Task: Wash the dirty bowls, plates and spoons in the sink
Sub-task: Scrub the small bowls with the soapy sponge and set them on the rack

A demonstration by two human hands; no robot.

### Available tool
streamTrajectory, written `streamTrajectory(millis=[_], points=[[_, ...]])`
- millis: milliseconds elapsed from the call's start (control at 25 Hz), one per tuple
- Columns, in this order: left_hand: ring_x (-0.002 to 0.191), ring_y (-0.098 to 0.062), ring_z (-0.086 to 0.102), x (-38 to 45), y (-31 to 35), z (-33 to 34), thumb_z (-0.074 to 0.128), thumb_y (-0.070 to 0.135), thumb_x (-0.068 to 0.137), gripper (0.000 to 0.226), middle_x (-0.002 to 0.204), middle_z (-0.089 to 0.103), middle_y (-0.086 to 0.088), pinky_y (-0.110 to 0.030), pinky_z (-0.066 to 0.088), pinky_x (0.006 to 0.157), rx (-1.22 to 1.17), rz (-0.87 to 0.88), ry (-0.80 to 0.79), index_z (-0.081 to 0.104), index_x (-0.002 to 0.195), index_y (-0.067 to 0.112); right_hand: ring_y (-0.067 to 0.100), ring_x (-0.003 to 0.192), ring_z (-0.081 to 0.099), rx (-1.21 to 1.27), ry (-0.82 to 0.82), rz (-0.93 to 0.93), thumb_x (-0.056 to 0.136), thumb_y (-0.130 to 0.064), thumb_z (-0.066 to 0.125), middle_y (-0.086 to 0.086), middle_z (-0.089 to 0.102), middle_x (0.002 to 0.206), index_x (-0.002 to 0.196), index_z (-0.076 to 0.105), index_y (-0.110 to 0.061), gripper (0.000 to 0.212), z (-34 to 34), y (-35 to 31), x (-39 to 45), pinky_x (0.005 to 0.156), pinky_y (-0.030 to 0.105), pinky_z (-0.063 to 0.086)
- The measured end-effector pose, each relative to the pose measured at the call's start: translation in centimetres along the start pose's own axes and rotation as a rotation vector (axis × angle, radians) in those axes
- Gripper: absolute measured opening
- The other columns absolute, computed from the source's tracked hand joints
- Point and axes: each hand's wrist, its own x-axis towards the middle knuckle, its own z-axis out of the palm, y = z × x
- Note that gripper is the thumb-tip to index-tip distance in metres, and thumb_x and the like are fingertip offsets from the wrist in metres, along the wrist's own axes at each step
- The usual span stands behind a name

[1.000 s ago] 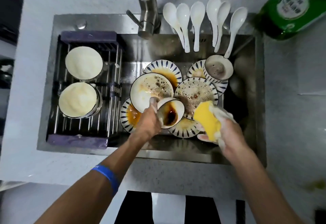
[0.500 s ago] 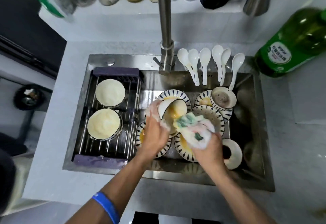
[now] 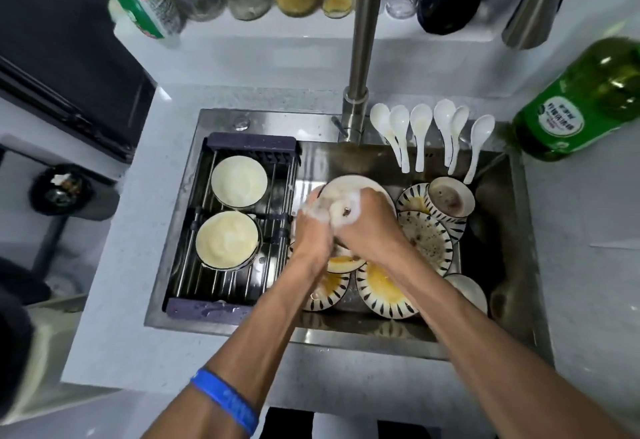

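Note:
My left hand (image 3: 313,231) grips the left rim of a white bowl (image 3: 360,184) held tilted over the sink (image 3: 519,265). Pressed into the bowl is my right hand (image 3: 370,227), closed on a foamy sponge (image 3: 343,213) that is mostly hidden. Below them lie dirty striped plates (image 3: 384,295), some with yellow-brown liquid. Another striped plate (image 3: 429,243) sits to the right, with a dirty bowl (image 3: 450,196) behind it. Several white spoons (image 3: 420,134) hang over the sink's back rim.
A drying rack (image 3: 252,142) spans the sink's left half and holds two upturned bowls (image 3: 239,180). The tap (image 3: 358,58) rises behind my hands. A green bottle (image 3: 581,106) lies at the right, jars line the back shelf, and a white bowl (image 3: 467,291) sits front right.
My right hand carried the sponge from beside the bowl into it. The bowl tipped up and its brown liquid is gone. The view shifted so the sink sits lower.

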Motion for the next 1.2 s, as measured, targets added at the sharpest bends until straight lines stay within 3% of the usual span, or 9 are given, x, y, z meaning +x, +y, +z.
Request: streamTrajectory(millis=[160,400,520,600,680,800,880,1040,1200], points=[[0.113,-0.022,0.064,-0.9,1.0,-0.5,0.043,0.049,0.081,0.058,0.128,0.065,-0.001,-0.046,0.056,0.093,0.058,0.03,-0.023,0.057,0.135,0.035,0.025,0.068,0.058,-0.029,0.015,-0.015,0.078,-0.007,0.067,0.001,0.061,0.075,0.072,0.062,-0.012,0.009,-0.4,-0.4,0.2,0.055,0.029,0.043],[0.106,-0.023,0.065,-1.4,0.3,-0.3,0.046,0.037,0.086,0.038,0.115,0.069,-0.003,-0.038,0.056,0.086,0.064,-0.009,-0.003,0.066,0.117,0.028,0.027,0.071,0.06,-0.043,0.027,-0.113,0.082,-0.008,0.061,0.003,0.061,0.076,0.078,0.065,-0.007,0.006,-0.3,0.1,-0.2,0.055,0.033,0.045],[0.11,-0.007,0.06,-0.9,0.7,0.0,0.048,0.023,0.099,0.033,0.125,0.063,0.009,-0.011,0.047,0.081,0.124,0.096,-0.01,0.062,0.128,0.028,0.022,0.092,0.054,-0.174,0.11,-0.257,0.091,-0.007,0.046,0.001,0.048,0.099,0.106,0.057,-0.01,0.019,0.1,0.6,-1.0,0.072,0.029,0.043],[0.112,-0.016,0.063,-0.9,0.4,0.5,0.048,0.019,0.097,0.036,0.13,0.065,-0.002,-0.012,0.051,0.079,0.068,0.1,0.044,0.065,0.128,0.024,0.022,0.114,0.05,-0.215,0.0,-0.341,0.095,-0.011,0.045,0.001,0.048,0.12,0.126,0.051,-0.013,0.032,0.1,2.1,-2.5,0.094,0.029,0.043],[0.114,-0.02,0.062,-0.5,0.2,0.2,0.05,0.013,0.098,0.033,0.134,0.063,-0.006,-0.02,0.054,0.083,-0.071,0.022,0.097,0.067,0.123,0.026,0.025,0.132,0.041,-0.365,-0.129,-0.411,0.092,-0.025,0.052,0.0,0.046,0.138,0.132,0.053,-0.017,0.041,0.2,2.9,-3.2,0.119,0.041,0.023],[0.096,-0.019,0.065,-0.3,0.6,0.1,0.045,0.005,0.099,0.039,0.128,0.064,-0.011,-0.032,0.057,0.076,-0.143,-0.144,0.077,0.06,0.134,0.013,0.03,0.116,0.058,-0.49,-0.235,-0.408,0.068,-0.021,0.084,0.007,0.058,0.13,0.111,0.07,-0.014,0.046,-1.4,3.7,-3.8,0.098,0.05,0.051],[0.086,-0.014,0.063,-0.2,1.6,0.6,0.04,0.003,0.099,0.045,0.131,0.061,-0.011,-0.033,0.058,0.067,-0.02,-0.125,-0.035,0.054,0.14,0.014,0.034,0.102,0.067,-0.531,-0.124,-0.443,0.047,-0.015,0.093,0.01,0.068,0.118,0.091,0.077,-0.015,0.046,-1.2,3.8,-3.5,0.078,0.051,0.06],[0.079,0.009,0.059,-0.4,3.4,0.3,0.035,0.005,0.104,0.046,0.137,0.054,-0.003,-0.01,0.053,0.063,0.156,0.124,-0.059,0.051,0.141,0.027,0.032,0.104,0.064,-0.243,0.025,-0.342,0.07,-0.003,0.082,0.013,0.066,0.12,0.111,0.071,-0.004,0.043,0.1,3.9,-3.2,0.082,0.044,0.059],[0.088,0.005,0.061,-1.2,2.7,-0.1,0.039,0.014,0.1,0.048,0.141,0.055,0.0,-0.019,0.056,0.078,0.094,0.156,-0.006,0.048,0.144,0.031,0.033,0.089,0.067,-0.244,-0.006,-0.346,0.058,-0.001,0.088,0.013,0.07,0.103,0.096,0.074,-0.004,0.041,-0.3,3.1,-3.8,0.071,0.047,0.06]])
